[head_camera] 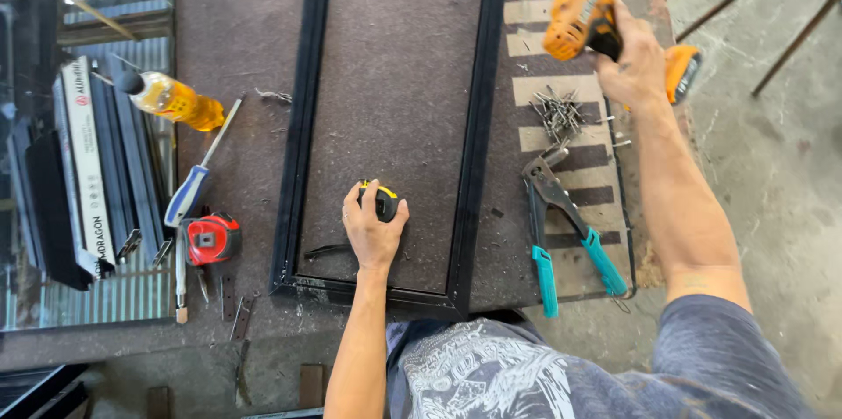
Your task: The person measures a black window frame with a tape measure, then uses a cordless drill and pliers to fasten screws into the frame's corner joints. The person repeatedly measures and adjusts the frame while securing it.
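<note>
Nearest the camera: grey printed shirt [478, 371] fills the bottom edge, both bare forearms reaching out over the workbench [237, 16].
Left hand: left hand [373, 230] lies palm-down inside the black frame, fingers curled over a black-and-yellow tape measure [384, 200] and holding it against the brown board; no blade can be seen pulled out.
Right hand: right hand [633, 64] is wrapped tight around the grip of an orange cordless drill [583, 11], lifted clear above the bench's right edge, nose aimed away from the person; the tip runs out of the top of the view.
Frame: black metal frame [478, 121] lies flat on the bench, its near corner just in front of the person's body, its long rails running away from the camera.
Progress: near corner looks joined, but no fasteners in it can be made out; drill is up and well apart from the frame, so any fixing appears unfinished.
Right of the frame: pile of loose rivets [559, 112], with teal-handled rivet pliers [566, 222] just below it.
Left of the frame: blue-handled screwdriver [195, 178], red tape measure [210, 239], bottle of amber liquid [171, 99].
</note>
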